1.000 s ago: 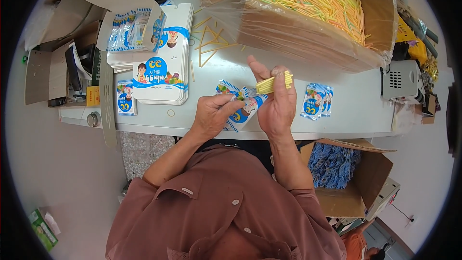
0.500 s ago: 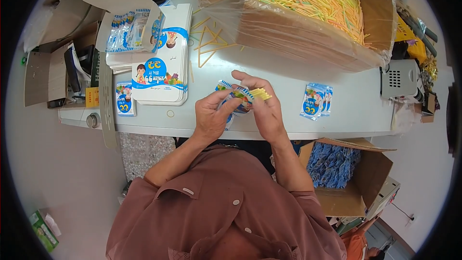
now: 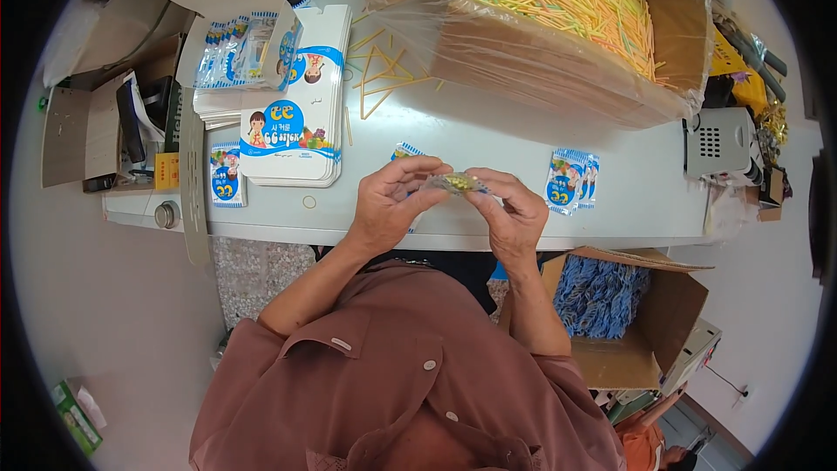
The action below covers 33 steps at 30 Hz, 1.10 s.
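My left hand (image 3: 381,208) and my right hand (image 3: 513,216) are closed on the two sides of a small packet (image 3: 457,181), thumbs toward me. The packet's open mouth faces up, and yellow sticks show inside it. Another blue and white packet (image 3: 406,150) lies on the table behind my left hand, mostly hidden by it. To the right rest several overlapping packets (image 3: 568,181). Beyond my hands stands a large plastic-lined cardboard box (image 3: 523,70) full of thin yellow, green and orange sticks (image 3: 567,0).
At the left are a stack of printed flat cartons (image 3: 288,166), an open display box (image 3: 248,87) holding packets, and a single packet (image 3: 228,176). Loose sticks (image 3: 379,78) lie near the big box. A grey device (image 3: 724,144) stands right; below, a carton holds blue bundles (image 3: 602,296).
The sticks that jutted from the packet near my right hand now sit down inside it. My right hand has moved slightly right and grips the packet's edge; the packet's mouth turned upward.
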Each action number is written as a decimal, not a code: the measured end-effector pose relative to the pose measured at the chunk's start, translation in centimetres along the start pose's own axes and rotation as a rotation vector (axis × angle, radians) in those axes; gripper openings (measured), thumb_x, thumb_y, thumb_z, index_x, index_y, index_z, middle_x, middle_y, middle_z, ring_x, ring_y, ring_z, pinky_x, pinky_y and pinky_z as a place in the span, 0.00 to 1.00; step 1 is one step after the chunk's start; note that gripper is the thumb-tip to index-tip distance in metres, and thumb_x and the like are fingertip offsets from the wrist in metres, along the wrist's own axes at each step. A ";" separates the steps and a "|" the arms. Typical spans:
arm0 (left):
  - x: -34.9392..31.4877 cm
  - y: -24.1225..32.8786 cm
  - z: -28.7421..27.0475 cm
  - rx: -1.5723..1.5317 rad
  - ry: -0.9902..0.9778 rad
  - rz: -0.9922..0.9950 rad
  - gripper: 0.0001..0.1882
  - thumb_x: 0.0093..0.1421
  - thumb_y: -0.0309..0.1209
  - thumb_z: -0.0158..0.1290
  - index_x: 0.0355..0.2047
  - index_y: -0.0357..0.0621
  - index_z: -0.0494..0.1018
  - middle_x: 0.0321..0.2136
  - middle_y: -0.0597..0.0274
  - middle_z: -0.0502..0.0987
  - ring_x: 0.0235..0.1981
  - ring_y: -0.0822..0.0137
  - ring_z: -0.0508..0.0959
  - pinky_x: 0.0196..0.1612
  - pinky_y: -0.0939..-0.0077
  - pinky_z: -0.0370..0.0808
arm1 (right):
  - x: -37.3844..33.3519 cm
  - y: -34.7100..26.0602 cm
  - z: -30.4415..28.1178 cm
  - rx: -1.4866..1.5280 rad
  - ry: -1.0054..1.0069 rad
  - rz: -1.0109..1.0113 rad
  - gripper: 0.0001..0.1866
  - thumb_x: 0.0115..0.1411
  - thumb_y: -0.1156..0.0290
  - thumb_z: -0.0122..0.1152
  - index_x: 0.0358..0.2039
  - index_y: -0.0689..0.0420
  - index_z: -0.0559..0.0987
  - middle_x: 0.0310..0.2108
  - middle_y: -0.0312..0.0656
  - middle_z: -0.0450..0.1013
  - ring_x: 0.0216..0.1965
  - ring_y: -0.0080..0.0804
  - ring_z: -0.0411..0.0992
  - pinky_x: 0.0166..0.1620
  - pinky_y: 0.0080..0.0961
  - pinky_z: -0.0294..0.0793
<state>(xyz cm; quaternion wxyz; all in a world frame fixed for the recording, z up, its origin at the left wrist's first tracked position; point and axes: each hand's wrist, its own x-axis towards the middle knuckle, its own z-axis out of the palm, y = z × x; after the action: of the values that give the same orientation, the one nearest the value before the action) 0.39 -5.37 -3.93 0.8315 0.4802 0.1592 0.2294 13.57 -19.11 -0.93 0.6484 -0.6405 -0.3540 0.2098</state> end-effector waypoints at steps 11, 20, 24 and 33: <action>-1.3 2.5 -1.7 1.144 0.359 0.145 0.19 0.53 0.34 0.66 0.42 0.37 0.76 0.34 0.53 0.79 0.33 0.59 0.80 0.34 0.69 0.77 | -0.5 -0.5 -7.7 -0.090 0.347 0.199 0.05 0.65 0.75 0.59 0.34 0.60 0.73 0.30 0.38 0.77 0.31 0.17 0.74 0.37 0.14 0.73; -1.2 0.2 -2.6 1.274 0.375 -0.055 0.20 0.42 0.35 0.72 0.34 0.44 0.77 0.27 0.59 0.78 0.28 0.57 0.78 0.32 0.64 0.74 | -0.1 1.6 -11.5 -1.109 0.334 0.242 0.12 0.60 0.68 0.66 0.39 0.62 0.76 0.31 0.43 0.75 0.30 0.32 0.72 0.34 0.28 0.73; -0.8 1.2 -1.8 1.153 0.474 -0.180 0.17 0.46 0.30 0.71 0.33 0.41 0.77 0.22 0.64 0.75 0.22 0.71 0.72 0.27 0.76 0.71 | 5.3 -7.3 -10.0 -0.810 0.300 -0.127 0.06 0.59 0.77 0.64 0.36 0.63 0.78 0.32 0.41 0.73 0.30 0.26 0.68 0.34 0.21 0.69; -1.1 0.7 -3.0 1.130 0.382 -0.022 0.10 0.52 0.27 0.66 0.31 0.37 0.78 0.23 0.58 0.76 0.23 0.67 0.75 0.28 0.74 0.72 | 29.5 -8.9 -0.5 -1.161 -0.661 -0.526 0.12 0.61 0.67 0.60 0.41 0.62 0.80 0.39 0.48 0.74 0.42 0.49 0.74 0.44 0.42 0.73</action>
<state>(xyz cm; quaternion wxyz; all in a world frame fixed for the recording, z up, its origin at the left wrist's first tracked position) -2.12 -3.46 -4.79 0.4059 0.7968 0.4084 0.1830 31.81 1.13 13.40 0.0910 -0.6785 -0.7289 0.0074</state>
